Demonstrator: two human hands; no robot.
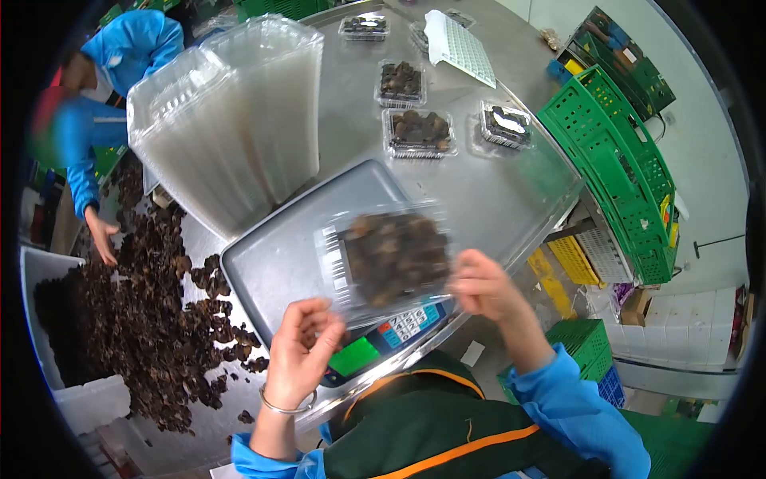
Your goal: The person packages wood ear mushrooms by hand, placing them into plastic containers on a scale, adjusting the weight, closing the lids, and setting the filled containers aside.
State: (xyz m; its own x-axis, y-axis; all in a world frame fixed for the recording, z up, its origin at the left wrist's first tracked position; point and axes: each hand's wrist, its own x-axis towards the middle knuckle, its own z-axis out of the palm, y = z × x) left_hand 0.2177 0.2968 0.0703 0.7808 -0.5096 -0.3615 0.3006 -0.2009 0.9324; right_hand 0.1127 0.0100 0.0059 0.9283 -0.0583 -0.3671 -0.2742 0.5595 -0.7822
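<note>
A clear plastic punnet (395, 259) full of dark brown, mushroom-like pieces is over the grey pan of a weighing scale (271, 259), slightly smeared by motion. My left hand (305, 345), fingers curled, holds its lower left corner. On the opposite side my right hand (485, 286) grips the punnet's right edge between thumb and fingers. Below the punnet shows the scale's keypad and lit green display (353, 356). Whether the punnet touches the pan cannot be made out.
Tall stacks of clear empty punnets (231, 128) stand behind the scale. Loose dark pieces (152, 311) spill from a white box (36, 279) at left, where a co-worker's hand (101, 237) reaches. Filled punnets (419, 132), a label sheet (460, 48) and green crates (614, 172) lie beyond.
</note>
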